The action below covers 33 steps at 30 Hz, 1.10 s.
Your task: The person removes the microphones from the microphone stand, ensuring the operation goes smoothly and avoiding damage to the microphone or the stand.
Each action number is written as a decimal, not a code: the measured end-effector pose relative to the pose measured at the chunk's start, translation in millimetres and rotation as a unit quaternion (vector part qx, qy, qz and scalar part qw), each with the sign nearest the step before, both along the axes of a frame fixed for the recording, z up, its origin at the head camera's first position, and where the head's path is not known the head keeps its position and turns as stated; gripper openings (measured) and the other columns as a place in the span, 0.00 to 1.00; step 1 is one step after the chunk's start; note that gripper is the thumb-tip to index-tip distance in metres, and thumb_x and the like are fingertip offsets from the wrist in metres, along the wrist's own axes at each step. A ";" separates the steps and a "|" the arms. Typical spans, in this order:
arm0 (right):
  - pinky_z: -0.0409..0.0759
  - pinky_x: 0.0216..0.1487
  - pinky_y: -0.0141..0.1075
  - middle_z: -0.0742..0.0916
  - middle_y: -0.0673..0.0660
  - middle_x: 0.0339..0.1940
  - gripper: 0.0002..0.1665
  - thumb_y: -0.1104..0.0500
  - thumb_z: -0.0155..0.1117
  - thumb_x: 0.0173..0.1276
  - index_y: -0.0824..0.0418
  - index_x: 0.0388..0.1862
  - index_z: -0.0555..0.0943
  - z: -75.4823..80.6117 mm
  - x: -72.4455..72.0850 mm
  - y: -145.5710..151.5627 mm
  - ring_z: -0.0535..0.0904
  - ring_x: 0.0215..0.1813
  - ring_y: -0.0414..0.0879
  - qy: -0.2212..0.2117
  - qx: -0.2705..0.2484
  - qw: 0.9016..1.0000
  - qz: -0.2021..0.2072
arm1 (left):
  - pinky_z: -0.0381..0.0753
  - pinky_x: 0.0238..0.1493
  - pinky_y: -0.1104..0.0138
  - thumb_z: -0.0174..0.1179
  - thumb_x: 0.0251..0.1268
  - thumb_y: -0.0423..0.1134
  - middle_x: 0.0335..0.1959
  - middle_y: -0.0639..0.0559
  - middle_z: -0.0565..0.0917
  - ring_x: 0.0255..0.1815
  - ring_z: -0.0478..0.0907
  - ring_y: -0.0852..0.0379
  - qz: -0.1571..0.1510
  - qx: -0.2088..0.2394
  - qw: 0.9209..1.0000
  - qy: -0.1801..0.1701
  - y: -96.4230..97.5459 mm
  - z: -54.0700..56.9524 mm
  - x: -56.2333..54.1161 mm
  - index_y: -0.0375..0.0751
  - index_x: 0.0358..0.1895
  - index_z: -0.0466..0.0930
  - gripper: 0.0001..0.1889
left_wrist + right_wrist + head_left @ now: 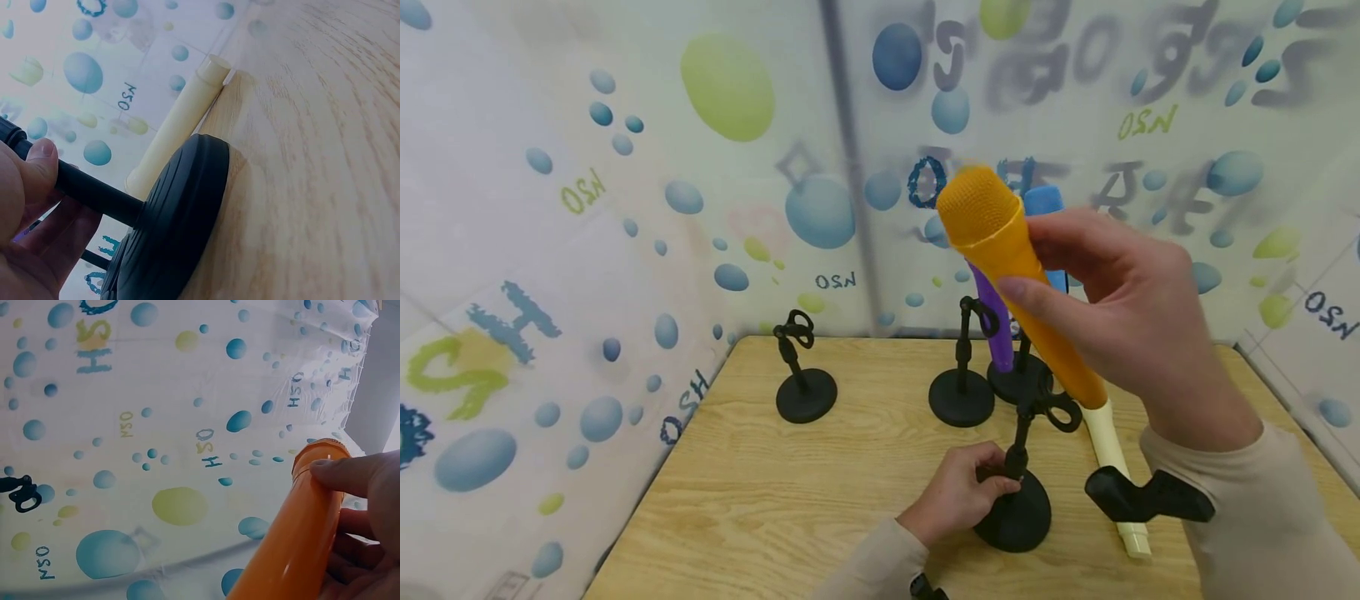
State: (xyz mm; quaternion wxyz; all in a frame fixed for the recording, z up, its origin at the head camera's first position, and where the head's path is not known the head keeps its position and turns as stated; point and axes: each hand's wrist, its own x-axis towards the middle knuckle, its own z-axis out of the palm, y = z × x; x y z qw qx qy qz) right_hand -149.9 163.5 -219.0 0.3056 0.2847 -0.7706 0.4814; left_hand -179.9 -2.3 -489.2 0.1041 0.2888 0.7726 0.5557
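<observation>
An orange microphone (1036, 287) is pinched near its head by my right hand (1138, 308), raised above the table and tilted with its head up to the left. In the right wrist view the orange microphone (294, 537) fills the lower right, thumb along its top. My left hand (958, 492) grips the pole of the nearest black microphone stand (1018, 517), whose round base sits on the table. The left wrist view shows thumb and fingers round that pole (94, 194). A cream microphone (1108, 450) lies right of this stand, partly hidden behind the orange one.
Another black stand (805, 396) stands at the back left, and one more (962, 398) near the back middle. Behind the orange microphone, a purple microphone (997, 337) and a blue microphone (1045, 200) stand upright, partly covered. A patterned curtain (737, 208) borders the wooden table (737, 500).
</observation>
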 end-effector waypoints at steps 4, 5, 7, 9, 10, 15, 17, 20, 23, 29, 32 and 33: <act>0.85 0.58 0.25 0.91 0.50 0.54 0.24 0.72 0.77 0.68 0.60 0.62 0.88 -3.6 2.3 5.0 0.88 0.51 0.43 -0.009 0.011 1.000 -0.018 | 0.84 0.46 0.76 0.70 0.74 0.34 0.42 0.52 0.93 0.39 0.82 0.75 -0.002 0.001 1.000 -0.001 0.0 0.1 -0.5 0.42 0.47 0.89 0.04; 0.85 0.58 0.24 0.91 0.50 0.54 0.24 0.71 0.77 0.68 0.59 0.62 0.88 -4.5 2.9 6.2 0.88 0.51 0.43 -0.012 0.013 1.000 -0.024 | 0.84 0.46 0.76 0.70 0.74 0.34 0.42 0.52 0.93 0.39 0.82 0.75 -0.002 0.002 1.000 -0.002 0.1 0.2 -0.6 0.42 0.47 0.89 0.04; 0.85 0.57 0.23 0.91 0.49 0.53 0.24 0.71 0.77 0.68 0.59 0.62 0.88 -6.6 3.8 8.5 0.88 0.51 0.42 -0.017 0.016 0.999 -0.034 | 0.84 0.46 0.76 0.70 0.74 0.34 0.42 0.52 0.93 0.39 0.83 0.75 -0.002 0.002 1.000 -0.003 0.2 0.3 -0.8 0.42 0.48 0.89 0.05; 0.84 0.57 0.23 0.91 0.49 0.53 0.24 0.71 0.77 0.67 0.59 0.61 0.89 -9.1 3.8 10.9 0.88 0.52 0.42 -0.024 0.013 0.999 -0.037 | 0.84 0.46 0.76 0.70 0.74 0.34 0.42 0.52 0.93 0.40 0.83 0.75 -0.002 0.003 1.000 -0.002 0.2 0.6 -0.7 0.42 0.47 0.89 0.05; 0.84 0.57 0.23 0.91 0.49 0.53 0.24 0.71 0.77 0.67 0.59 0.61 0.89 -10.7 3.8 12.2 0.88 0.52 0.42 -0.026 0.012 0.999 -0.038 | 0.84 0.46 0.76 0.70 0.74 0.34 0.42 0.52 0.93 0.39 0.83 0.75 -0.003 0.003 1.000 -0.002 0.3 0.7 -0.8 0.42 0.47 0.89 0.05; 0.84 0.55 0.22 0.92 0.48 0.52 0.23 0.72 0.78 0.66 0.59 0.59 0.89 -21.0 1.5 19.4 0.89 0.51 0.41 -0.035 -0.001 0.998 -0.043 | 0.84 0.45 0.76 0.70 0.74 0.35 0.42 0.52 0.93 0.39 0.82 0.75 -0.002 0.003 1.000 -0.001 0.7 0.7 -0.9 0.42 0.47 0.89 0.05; 0.84 0.55 0.21 0.92 0.48 0.51 0.22 0.72 0.77 0.66 0.60 0.58 0.89 -25.6 0.6 22.6 0.89 0.51 0.41 -0.042 -0.007 0.998 -0.047 | 0.84 0.45 0.76 0.70 0.74 0.34 0.42 0.52 0.93 0.38 0.81 0.75 -0.001 0.002 1.000 -0.002 0.7 0.5 -0.8 0.42 0.47 0.89 0.04; 0.83 0.54 0.20 0.92 0.46 0.51 0.22 0.71 0.77 0.67 0.60 0.59 0.89 -32.2 0.3 28.4 0.88 0.51 0.39 -0.056 -0.003 0.997 -0.061 | 0.84 0.45 0.76 0.70 0.74 0.34 0.42 0.52 0.93 0.38 0.81 0.75 -0.001 0.004 1.000 -0.003 0.8 0.2 -0.5 0.42 0.47 0.89 0.04; 0.82 0.54 0.19 0.91 0.43 0.51 0.22 0.69 0.77 0.69 0.60 0.61 0.88 -38.6 -0.2 34.4 0.88 0.52 0.36 -0.074 0.002 0.994 -0.077 | 0.84 0.46 0.76 0.70 0.74 0.34 0.42 0.52 0.93 0.39 0.82 0.75 -0.001 0.005 1.000 -0.004 1.0 -0.2 -0.5 0.41 0.47 0.90 0.04; 0.81 0.52 0.16 0.90 0.35 0.51 0.23 0.66 0.78 0.69 0.59 0.62 0.88 -54.8 -4.1 46.1 0.87 0.51 0.28 -0.100 0.008 0.990 -0.103 | 0.84 0.48 0.76 0.70 0.74 0.34 0.43 0.52 0.93 0.40 0.83 0.74 -0.001 0.007 1.000 -0.009 0.8 -1.2 -0.8 0.41 0.48 0.90 0.05; 0.80 0.52 0.15 0.89 0.34 0.50 0.23 0.66 0.78 0.69 0.60 0.63 0.87 -62.8 -5.2 52.3 0.87 0.50 0.25 -0.114 0.007 0.987 -0.114 | 0.85 0.48 0.75 0.70 0.74 0.34 0.43 0.51 0.93 0.40 0.83 0.74 -0.004 0.009 1.000 -0.009 0.8 -1.5 -0.9 0.41 0.48 0.90 0.05; 0.80 0.51 0.15 0.89 0.34 0.50 0.23 0.65 0.78 0.70 0.60 0.63 0.87 -65.1 -5.0 54.3 0.86 0.50 0.24 -0.120 0.006 0.986 -0.118 | 0.85 0.48 0.75 0.70 0.74 0.34 0.43 0.51 0.93 0.40 0.83 0.74 -0.004 0.010 1.000 -0.008 0.8 -1.8 -1.0 0.41 0.48 0.90 0.05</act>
